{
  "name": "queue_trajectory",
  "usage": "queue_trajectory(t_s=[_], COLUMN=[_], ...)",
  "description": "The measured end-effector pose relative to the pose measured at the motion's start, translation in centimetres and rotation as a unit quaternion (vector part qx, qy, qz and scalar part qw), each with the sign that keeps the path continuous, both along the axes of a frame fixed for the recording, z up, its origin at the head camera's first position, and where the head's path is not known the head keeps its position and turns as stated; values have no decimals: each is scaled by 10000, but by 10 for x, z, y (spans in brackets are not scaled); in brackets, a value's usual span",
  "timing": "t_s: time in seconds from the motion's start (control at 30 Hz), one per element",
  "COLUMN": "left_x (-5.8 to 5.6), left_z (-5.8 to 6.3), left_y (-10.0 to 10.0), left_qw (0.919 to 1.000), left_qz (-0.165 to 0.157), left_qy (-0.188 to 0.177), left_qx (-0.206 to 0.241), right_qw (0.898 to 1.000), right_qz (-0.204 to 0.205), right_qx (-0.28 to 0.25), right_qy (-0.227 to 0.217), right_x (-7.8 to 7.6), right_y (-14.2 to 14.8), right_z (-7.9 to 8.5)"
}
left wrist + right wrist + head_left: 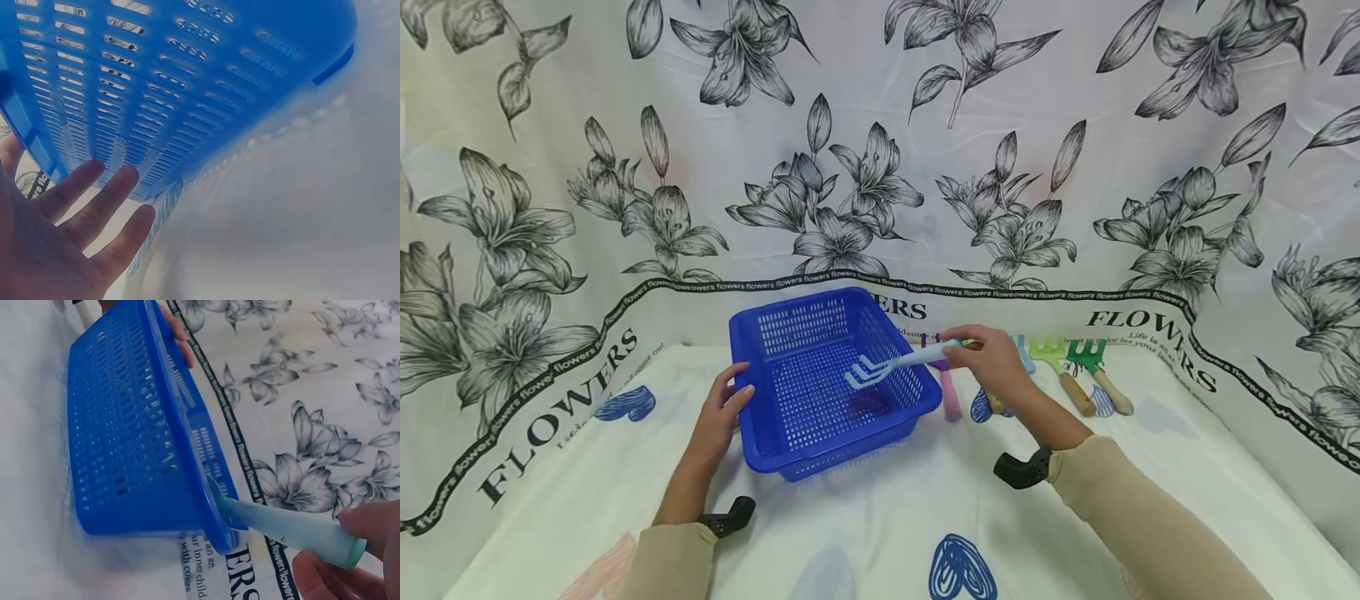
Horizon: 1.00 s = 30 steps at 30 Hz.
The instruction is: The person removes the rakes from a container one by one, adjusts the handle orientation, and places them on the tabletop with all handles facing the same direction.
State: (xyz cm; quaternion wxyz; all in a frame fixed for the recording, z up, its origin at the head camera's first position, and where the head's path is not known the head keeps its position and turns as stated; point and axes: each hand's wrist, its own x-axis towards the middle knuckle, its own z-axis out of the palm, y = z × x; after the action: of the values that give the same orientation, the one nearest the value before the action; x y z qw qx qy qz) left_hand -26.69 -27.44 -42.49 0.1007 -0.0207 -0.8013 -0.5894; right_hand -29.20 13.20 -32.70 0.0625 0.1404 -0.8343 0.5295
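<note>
A blue plastic basket [835,454] with slotted walls sits tilted on the cloth in the head view. My left hand [724,417] holds its left rim, with thumb and a finger over the edge. In the left wrist view, other fingers [103,206] spread along the slotted outer wall. My right hand [992,362] pinches a pale blue hand rake [917,357] near the end of its handle. The rake's bent tines hang inside the basket, over its floor. From the right wrist view, the handle [294,531] crosses the rim and the basket hides the tines.
Right of the basket lie several small hand rakes: a purple one with a pink handle [951,396], a light green one [1063,371] and a dark green one [1101,375]. A blue one [1024,350] is partly behind my right hand. Flower-printed cloth [820,75] hangs behind.
</note>
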Motion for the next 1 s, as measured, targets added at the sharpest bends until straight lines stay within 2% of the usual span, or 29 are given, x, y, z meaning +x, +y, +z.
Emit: queue_trajectory(t_s=[0.27, 0.57, 0.83, 1.0], left_x=[3, 0, 1, 1], left_z=[2, 4, 4, 1], left_y=[2, -1, 0, 1], left_qw=[9997, 9998, 9999, 9999], left_qz=[-61, -125, -92, -62], left_qy=[-90, -103, -9, 44], left_qx=[221, 129, 133, 73], right_qw=[9999, 9994, 9974, 9942], right_qz=[-79, -160, 17, -64], right_qx=[-123, -208, -671, -893], right_qy=[-50, -238, 247, 594], right_x=[5, 8, 13, 19], right_y=[26, 51, 71, 82], right_z=[5, 7, 14, 20])
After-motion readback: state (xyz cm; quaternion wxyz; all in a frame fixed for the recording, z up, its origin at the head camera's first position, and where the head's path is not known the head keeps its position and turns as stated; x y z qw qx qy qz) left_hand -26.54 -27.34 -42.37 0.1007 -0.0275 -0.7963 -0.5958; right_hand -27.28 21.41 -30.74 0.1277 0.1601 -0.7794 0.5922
